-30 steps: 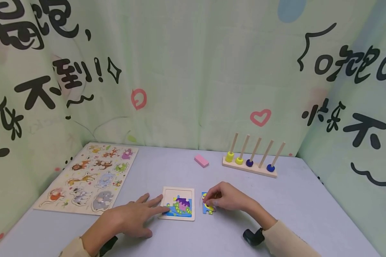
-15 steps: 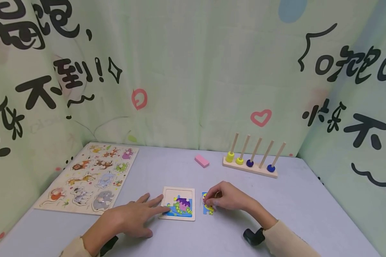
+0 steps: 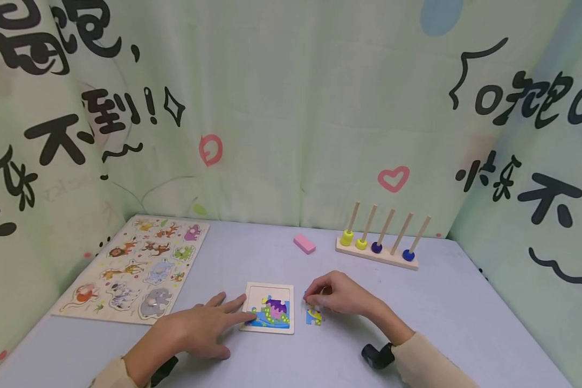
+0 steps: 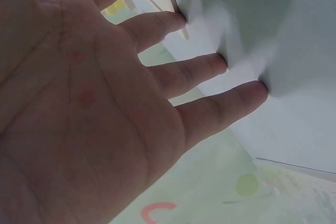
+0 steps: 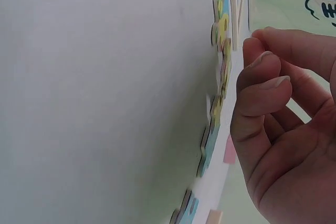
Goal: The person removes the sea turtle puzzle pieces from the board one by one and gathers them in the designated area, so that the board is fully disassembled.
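A small wooden tray puzzle [image 3: 268, 287] lies in the middle of the table, its lower part filled with blue, green, pink and purple pieces [image 3: 275, 311]. My left hand [image 3: 203, 328] is spread flat, fingers straight, with its fingertips at the tray's left edge and one over its blue corner. In the left wrist view other fingertips touch the table. To the right lie loose blue and yellow puzzle pieces [image 3: 313, 315]. My right hand [image 3: 341, 293] is close over them, fingers bent and tips together. The right wrist view shows nothing between those fingertips, and the pieces [image 5: 223, 19] beside them.
A large animal puzzle board [image 3: 140, 269] occupies the table's left side. A pink block [image 3: 304, 243] lies farther back. Behind my right hand stands a wooden peg rack [image 3: 375, 257] with yellow and blue beads. A printed curtain [image 3: 257, 108] encloses the table.
My right hand has shifted slightly left and away from me over the loose pieces, uncovering more of the nearer ones. The left hand stays at the tray.
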The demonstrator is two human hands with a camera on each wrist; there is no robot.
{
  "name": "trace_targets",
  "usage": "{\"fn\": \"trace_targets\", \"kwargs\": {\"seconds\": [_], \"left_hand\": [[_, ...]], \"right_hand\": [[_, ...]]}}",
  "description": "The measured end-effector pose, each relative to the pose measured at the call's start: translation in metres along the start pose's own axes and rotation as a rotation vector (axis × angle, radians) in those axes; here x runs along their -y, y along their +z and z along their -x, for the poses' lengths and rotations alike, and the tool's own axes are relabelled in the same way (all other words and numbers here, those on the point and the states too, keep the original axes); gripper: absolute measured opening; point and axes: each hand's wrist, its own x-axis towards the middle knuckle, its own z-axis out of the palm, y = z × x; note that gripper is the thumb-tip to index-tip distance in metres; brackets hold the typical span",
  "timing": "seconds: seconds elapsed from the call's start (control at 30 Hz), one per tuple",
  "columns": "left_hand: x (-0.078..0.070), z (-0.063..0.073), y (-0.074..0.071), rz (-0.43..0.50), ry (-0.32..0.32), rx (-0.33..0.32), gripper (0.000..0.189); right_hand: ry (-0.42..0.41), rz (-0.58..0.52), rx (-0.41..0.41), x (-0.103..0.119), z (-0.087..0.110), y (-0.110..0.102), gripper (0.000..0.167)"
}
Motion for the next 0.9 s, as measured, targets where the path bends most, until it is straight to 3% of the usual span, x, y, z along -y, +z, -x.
{"fn": "trace_targets", "kwargs": {"seconds": [0.9], "left_hand": [[-0.014, -0.005, 0.008, -0.084, -0.036, -0.028, 0.065]], "right_hand": [[-0.048, 0.059, 0.051, 0.042, -0.055, 0.037, 0.01]]}}
